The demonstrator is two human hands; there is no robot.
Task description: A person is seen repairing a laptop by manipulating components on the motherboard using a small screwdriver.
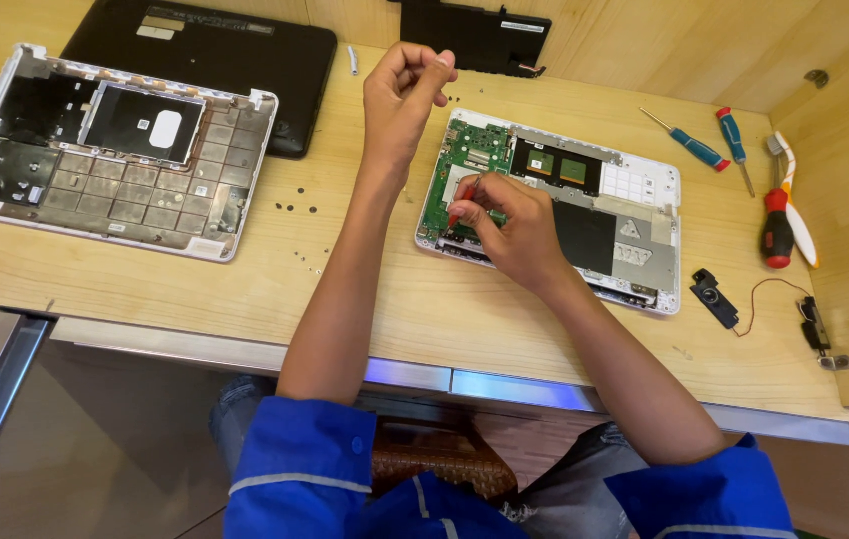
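Here we see a pale, smooth wooden desk (364,289) with a fine grain, and on it flat, hard-edged parts. The opened laptop base (584,215) lies right of centre: a white plastic shell with rounded corners, a green circuit board (469,150) at its left end, dull grey metal shielding and black patches across the middle. Our right hand (514,225) rests over the board's lower part, fingers curled tight around a small red-handled tool (462,200) whose tip points down at the board. Our left hand (404,90) is raised above the desk just beyond the base's upper left corner, forearm upright, fingers pinched closed; we cannot tell whether anything small sits between them.

To the far left lies a white keyboard frame (110,155), face down, its ribbed grey grid showing, partly over a matte black laptop lid (215,55). Tiny dark screws (294,205) are scattered between the two shells. At the right lie two blue-handled screwdrivers (704,150), a red and black screwdriver (776,225), and a small black speaker (714,297) with a thin wire.
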